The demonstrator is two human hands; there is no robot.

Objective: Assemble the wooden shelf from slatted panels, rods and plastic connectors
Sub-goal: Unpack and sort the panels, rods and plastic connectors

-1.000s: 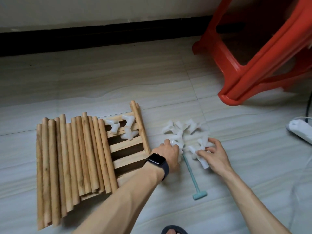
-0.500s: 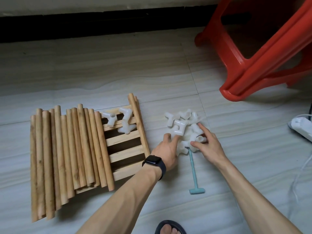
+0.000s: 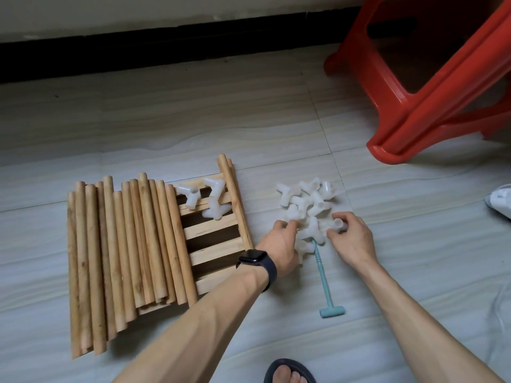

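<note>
Though light and stiff, likely slippery too: better to take each of the plastic connectors (image 3: 307, 200) by one short arm. Piled on the tiled floor (image 3: 193, 120), just right of the slatted panels (image 3: 213, 230) and rods (image 3: 124, 244). Left hand (image 3: 279, 247): fingers bent onto the pile's near edge, grip not clear. Right hand (image 3: 351, 239): fingers curled round one connector (image 3: 338, 224). Red stool (image 3: 414, 125) behind, near the wall (image 3: 166, 15).

Dim, soft, even light, no glare. Faint shadows under the red stool (image 3: 431, 87). Wide-angle bend at frame edges; slight softness throughout.
</note>
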